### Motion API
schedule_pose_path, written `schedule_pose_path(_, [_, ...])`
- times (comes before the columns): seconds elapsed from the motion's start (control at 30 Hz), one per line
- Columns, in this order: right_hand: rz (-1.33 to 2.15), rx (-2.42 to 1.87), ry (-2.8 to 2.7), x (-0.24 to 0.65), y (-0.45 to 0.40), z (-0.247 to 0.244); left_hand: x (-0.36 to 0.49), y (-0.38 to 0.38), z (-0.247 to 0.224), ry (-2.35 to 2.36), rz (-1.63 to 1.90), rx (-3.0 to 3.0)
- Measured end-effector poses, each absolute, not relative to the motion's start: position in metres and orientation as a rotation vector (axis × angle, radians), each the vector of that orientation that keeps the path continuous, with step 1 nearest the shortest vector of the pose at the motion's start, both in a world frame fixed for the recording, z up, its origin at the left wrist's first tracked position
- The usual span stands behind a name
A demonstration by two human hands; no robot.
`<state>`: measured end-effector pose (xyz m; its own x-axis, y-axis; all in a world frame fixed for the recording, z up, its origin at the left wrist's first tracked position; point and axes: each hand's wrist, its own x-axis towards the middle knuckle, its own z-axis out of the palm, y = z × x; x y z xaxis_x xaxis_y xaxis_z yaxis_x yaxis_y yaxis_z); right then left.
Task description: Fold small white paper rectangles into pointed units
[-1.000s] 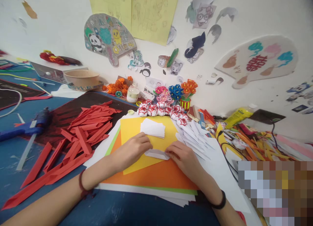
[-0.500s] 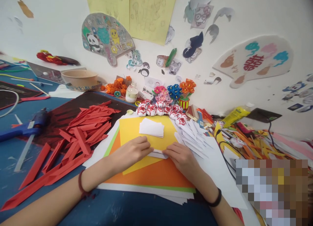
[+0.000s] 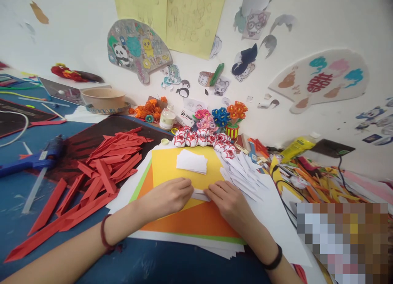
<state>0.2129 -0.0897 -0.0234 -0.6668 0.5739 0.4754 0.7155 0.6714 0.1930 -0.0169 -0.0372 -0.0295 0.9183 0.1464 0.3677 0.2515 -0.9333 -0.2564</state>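
A white paper strip (image 3: pixel 202 195) lies over the yellow sheet, with one end at each of my hands. My left hand (image 3: pixel 176 194) is closed, its fingers pinched at the strip's left end. At the right end, my right hand (image 3: pixel 225 196) pinches the paper between thumb and fingers. Just beyond them a small stack of white paper slips (image 3: pixel 192 162) rests on the yellow sheet (image 3: pixel 164 165). Beneath that are an orange sheet (image 3: pixel 196 221) and more coloured and white sheets. My palms hide part of the strip.
Folded red paper strips (image 3: pixel 104 175) pile up at left, beside a blue glue gun (image 3: pixel 39 159). Folded white strips (image 3: pixel 244 175) lie right of the sheets. Red-and-white paper pieces (image 3: pixel 202 138) and paper flowers (image 3: pixel 219 116) stand at the back. Right, a black cable (image 3: pixel 281 194) crosses paper scraps.
My left hand has shifted slightly, its fingers now over the strip's left part. My right hand keeps its pinch. The whole view has moved a little.
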Motion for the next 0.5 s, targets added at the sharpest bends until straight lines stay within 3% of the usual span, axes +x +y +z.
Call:
schedule_pose_path(0.37, [-0.289,-1.196,-2.36,0.184,-0.098,-0.043,-0.02,-0.034,-0.024,-0.317,-0.438,-2.815])
schedule_pose_path(0.5, [-0.262,-1.216,-2.349,0.185,-0.096,-0.042,-0.022,-0.033,-0.019,-0.524,-0.505,-2.894])
